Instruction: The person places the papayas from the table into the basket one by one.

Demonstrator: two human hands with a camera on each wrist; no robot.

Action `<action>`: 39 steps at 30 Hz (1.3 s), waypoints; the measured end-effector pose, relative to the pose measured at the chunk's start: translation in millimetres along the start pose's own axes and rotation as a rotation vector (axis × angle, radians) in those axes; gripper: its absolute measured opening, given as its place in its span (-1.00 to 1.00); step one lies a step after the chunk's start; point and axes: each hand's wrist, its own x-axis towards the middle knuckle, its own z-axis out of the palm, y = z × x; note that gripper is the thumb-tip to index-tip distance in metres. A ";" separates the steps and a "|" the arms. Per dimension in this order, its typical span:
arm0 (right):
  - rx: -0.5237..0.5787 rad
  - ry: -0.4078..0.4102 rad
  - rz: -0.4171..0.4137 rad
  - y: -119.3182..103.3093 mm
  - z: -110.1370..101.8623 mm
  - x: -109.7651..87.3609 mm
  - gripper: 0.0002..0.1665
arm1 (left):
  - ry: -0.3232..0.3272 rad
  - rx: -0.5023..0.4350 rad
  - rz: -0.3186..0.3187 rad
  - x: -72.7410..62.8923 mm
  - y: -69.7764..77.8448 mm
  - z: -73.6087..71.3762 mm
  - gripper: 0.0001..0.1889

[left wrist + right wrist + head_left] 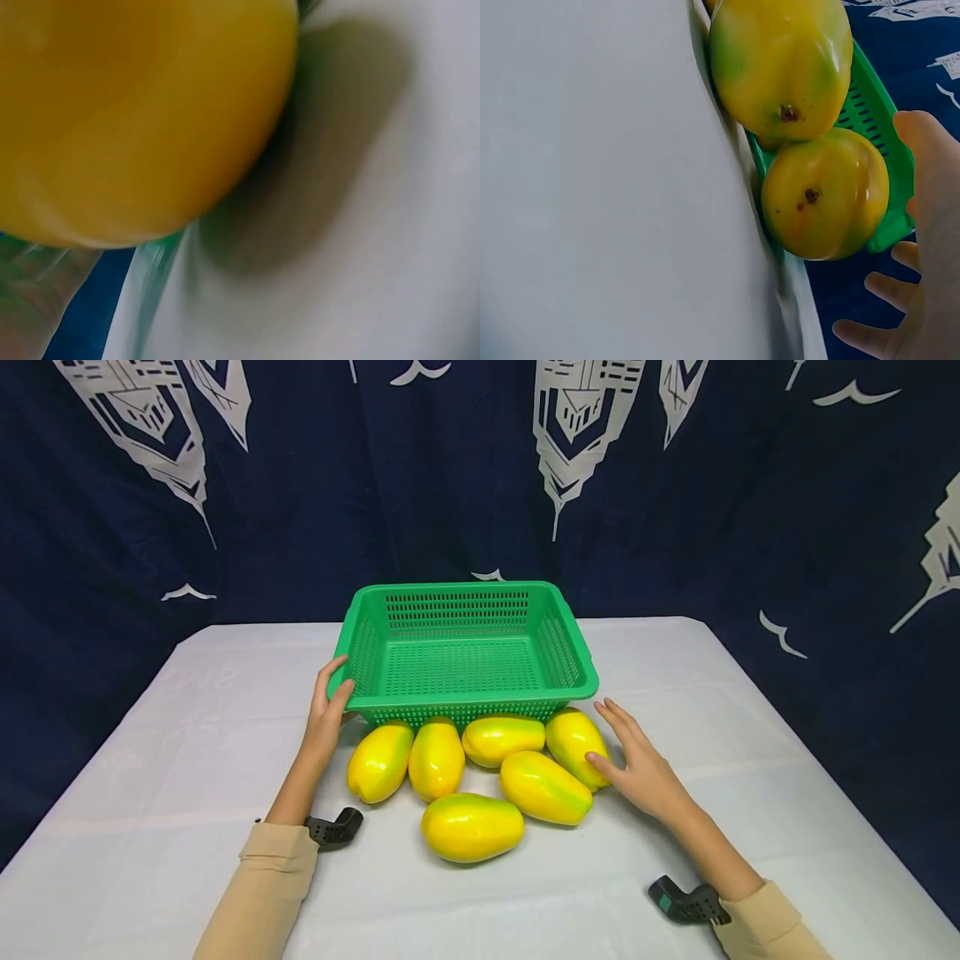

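An unfilled green plastic basket [461, 664] stands at the far side of the white table, its open top tilted towards me. My left hand [324, 714] grips the rim at its near left corner, thumb and forefinger over the edge. Several yellow papayas [472, 828] with greenish patches lie in front of the basket. In the left wrist view one papaya [135, 112] fills much of the frame and hides most of that hand. With fingers spread, my right hand [645, 768] hovers beside the rightmost papaya [576, 743]. The right wrist view shows two papayas [825, 195] end-on, near that hand.
A white cloth covers the table [750, 793]. Behind it hangs a dark blue curtain [450, 485] with white building prints. Each wrist carries a black device [686, 903], and beige sleeves [262, 885] cover the forearms.
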 end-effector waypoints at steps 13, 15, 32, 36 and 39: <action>0.094 -0.003 -0.027 2.3 18.1 -2.7 -0.11 | -0.020 -0.066 0.004 1.9 -6.9 0.0 -0.47; 0.117 -0.002 -0.023 3.1 19.6 -2.5 -0.08 | -0.017 -0.064 0.004 0.9 -6.9 0.8 -0.47; 0.317 0.034 0.118 4.0 22.1 -3.4 -0.18 | 0.002 -0.072 0.016 -3.6 -4.1 3.3 -0.49; 0.342 0.061 0.122 4.2 20.6 -3.7 -0.21 | 0.006 -0.064 0.009 -3.9 -3.0 3.0 -0.49; 0.340 0.067 0.132 2.9 17.8 -3.8 -0.23 | 0.006 -0.069 0.011 -2.6 -5.4 2.6 -0.49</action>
